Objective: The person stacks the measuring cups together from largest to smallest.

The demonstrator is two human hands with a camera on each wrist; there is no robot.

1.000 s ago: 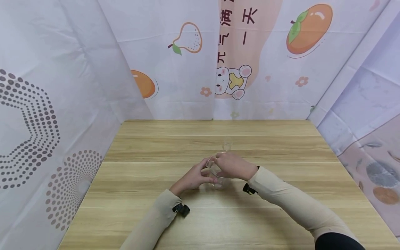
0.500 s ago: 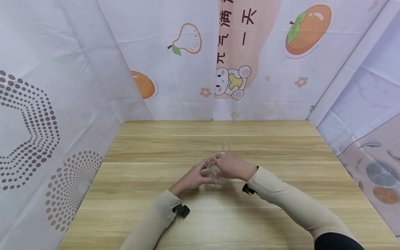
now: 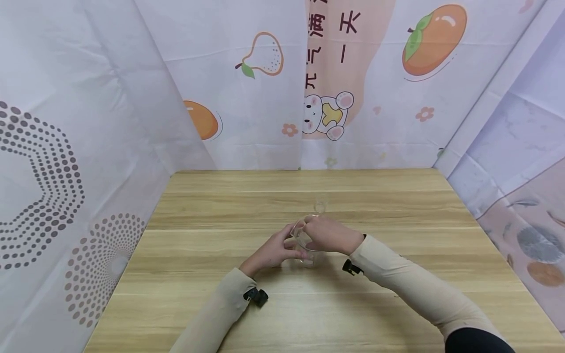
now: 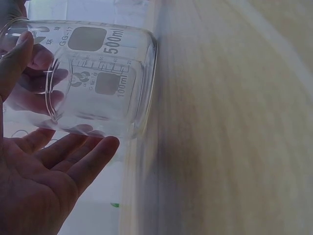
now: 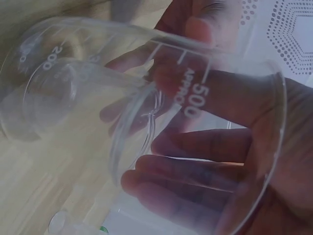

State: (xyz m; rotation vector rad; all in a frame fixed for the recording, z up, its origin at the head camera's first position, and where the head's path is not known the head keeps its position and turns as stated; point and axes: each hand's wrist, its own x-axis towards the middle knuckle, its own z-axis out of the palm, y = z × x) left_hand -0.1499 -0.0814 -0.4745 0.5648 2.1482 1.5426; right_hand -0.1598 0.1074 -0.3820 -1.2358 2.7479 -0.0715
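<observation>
A clear glass beaker marked 500ml stands upright on the table, with a smaller 100ml beaker upright inside it. My left hand holds the large beaker from its left side, thumb on one side of the wall and fingers on the other. From above, my right hand reaches through the large beaker's mouth. In the right wrist view, its thumb and fingers meet the small beaker's rim from opposite sides. The head view hides most of both beakers behind the hands.
Behind the hands, a small clear glass vessel stands on the wooden table. Printed curtains rise along the table's back and both sides. A black wrist camera hangs below the right sleeve.
</observation>
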